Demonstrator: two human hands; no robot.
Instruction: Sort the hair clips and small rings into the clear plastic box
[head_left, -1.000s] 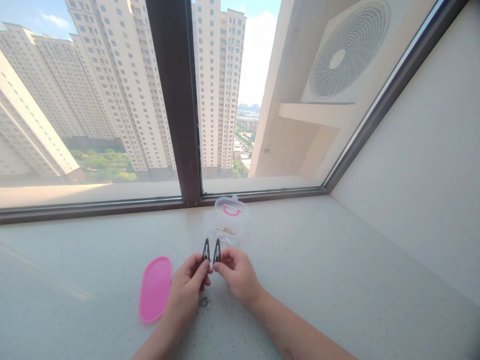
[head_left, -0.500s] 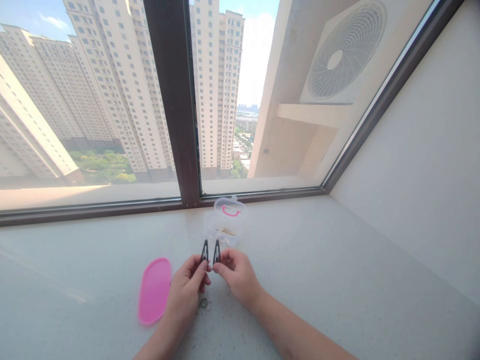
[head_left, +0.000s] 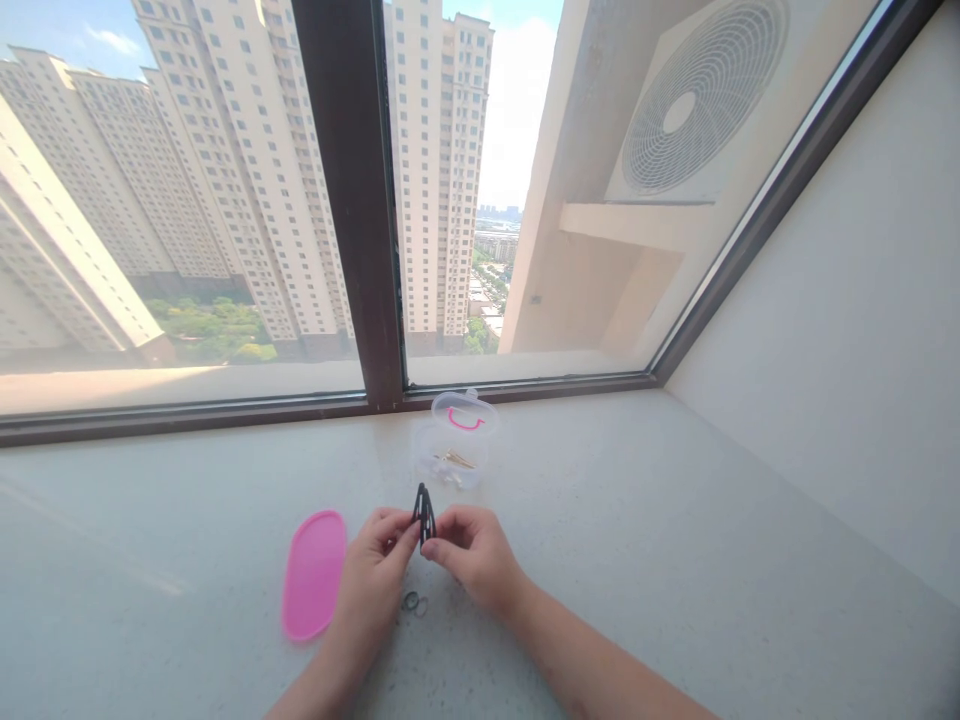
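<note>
Left hand [head_left: 379, 560], nearly closed, pinches a black clip [head_left: 418, 504] | right hand [head_left: 474, 555], likewise, grips a second clip [head_left: 430, 525] close beside it | rings [head_left: 412, 601] lie below on the sill [head_left: 637, 560] | pink tray [head_left: 313, 575] sits at left | clear box [head_left: 481, 470] stands open beyond

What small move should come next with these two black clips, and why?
I'd probably ease the lower ends of the black hair clips together so they line up: they seem to meet near their upper tips but splay apart lower down, with the left hand pinching one side and the right hand the other.
</note>
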